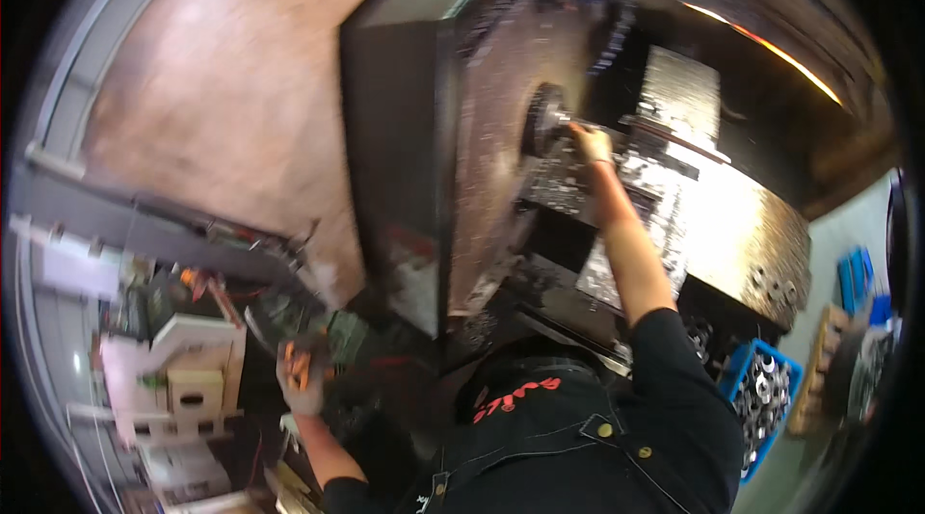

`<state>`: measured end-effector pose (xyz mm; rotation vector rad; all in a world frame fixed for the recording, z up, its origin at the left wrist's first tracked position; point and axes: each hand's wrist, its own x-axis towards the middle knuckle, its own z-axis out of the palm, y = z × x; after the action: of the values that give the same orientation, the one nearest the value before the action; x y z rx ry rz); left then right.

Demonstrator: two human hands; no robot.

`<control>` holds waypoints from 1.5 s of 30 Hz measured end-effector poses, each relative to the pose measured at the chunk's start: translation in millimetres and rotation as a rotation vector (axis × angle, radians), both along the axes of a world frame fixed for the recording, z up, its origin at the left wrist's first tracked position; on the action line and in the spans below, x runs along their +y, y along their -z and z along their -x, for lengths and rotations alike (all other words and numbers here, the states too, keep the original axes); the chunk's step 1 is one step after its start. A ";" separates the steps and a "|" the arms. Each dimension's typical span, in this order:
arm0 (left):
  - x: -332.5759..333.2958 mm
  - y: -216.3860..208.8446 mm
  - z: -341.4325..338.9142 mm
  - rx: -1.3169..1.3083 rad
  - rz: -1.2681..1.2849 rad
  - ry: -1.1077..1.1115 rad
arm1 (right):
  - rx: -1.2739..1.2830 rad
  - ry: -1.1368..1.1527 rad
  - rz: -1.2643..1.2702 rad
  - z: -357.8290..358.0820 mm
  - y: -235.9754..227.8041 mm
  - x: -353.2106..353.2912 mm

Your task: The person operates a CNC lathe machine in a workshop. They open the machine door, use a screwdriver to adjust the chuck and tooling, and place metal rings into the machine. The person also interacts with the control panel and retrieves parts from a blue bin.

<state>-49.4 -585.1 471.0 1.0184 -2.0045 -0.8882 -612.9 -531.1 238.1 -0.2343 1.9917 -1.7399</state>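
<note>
My right arm reaches into a metalworking machine. My right hand [594, 144], in a pale glove, is at the centre of a dark round chuck [543, 119]. Its fingers look closed at a small shiny piece there, but blur hides what they grip. Out to the left, my left hand [302, 387], also in a pale glove, is lowered with its fingers bent around an orange and dark object [298, 364]. The kind of that object is too blurred to tell.
Metal chips cover the machine bed [568, 177] and slide [665, 177]. Small metal rings [773, 288] lie on a flat plate. A blue crate [766, 398] of metal parts stands at right. The machine's tall dark panel [400, 158] rises between my hands.
</note>
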 end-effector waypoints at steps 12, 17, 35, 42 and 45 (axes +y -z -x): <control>-91.5 -19.1 30.3 -0.596 0.594 0.102 | 0.079 0.040 0.095 2.4 13.2 -2.5; -128.0 43.7 4.8 0.020 -0.038 0.019 | 0.447 0.051 0.066 8.8 30.3 -4.7; -108.2 0.8 41.9 -0.448 0.759 0.212 | 0.142 -0.010 0.017 1.3 14.6 7.1; -100.6 24.3 50.4 -0.214 0.836 0.137 | 0.006 -0.068 0.277 -130.5 -35.1 35.2; -91.2 28.0 54.8 -0.176 0.962 0.171 | -0.045 -0.560 0.327 -209.4 -35.9 79.9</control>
<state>-104.2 -676.3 443.0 0.3750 -2.2838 0.1521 -403.5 -451.2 274.0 -0.7718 1.4101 -1.6539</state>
